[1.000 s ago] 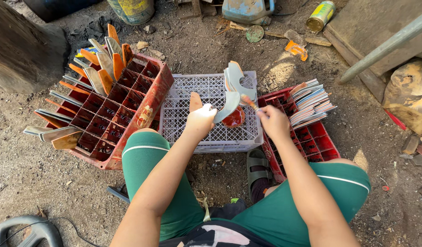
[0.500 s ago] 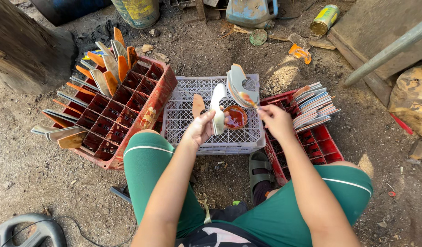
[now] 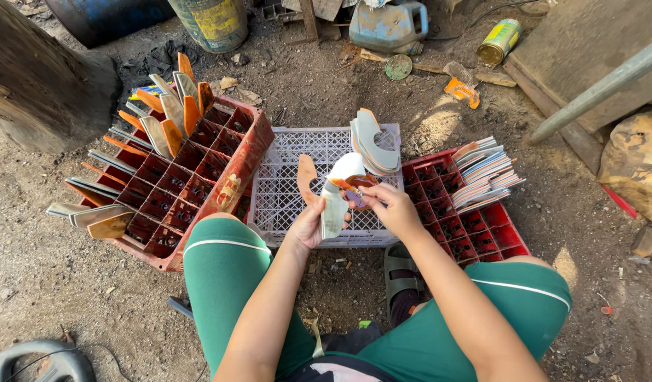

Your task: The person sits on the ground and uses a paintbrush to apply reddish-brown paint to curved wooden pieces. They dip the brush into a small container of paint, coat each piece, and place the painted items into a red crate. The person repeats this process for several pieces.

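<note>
Bare dirt ground [image 3: 43, 283] lies under a white crate [image 3: 297, 177] just beyond the hands. A curved pale blade [image 3: 335, 201] is gripped by the left hand [image 3: 308, 225]; its orange handle end [image 3: 354, 185] is pinched by the right hand [image 3: 389, 206]. Red crates [image 3: 198, 177] are set at both sides.

White crate [image 3: 290, 170] between red crates [image 3: 220, 152], green trousers [image 3: 227, 283] with white stripe.

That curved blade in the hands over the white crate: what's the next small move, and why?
Probably set it on the stack of curved blades at the white crate's far right corner. The left hand grips the pale curved blade upright while the right hand pinches an orange part at its top, so handling looks nearly finished. The matching pieces lie just beyond.
</note>
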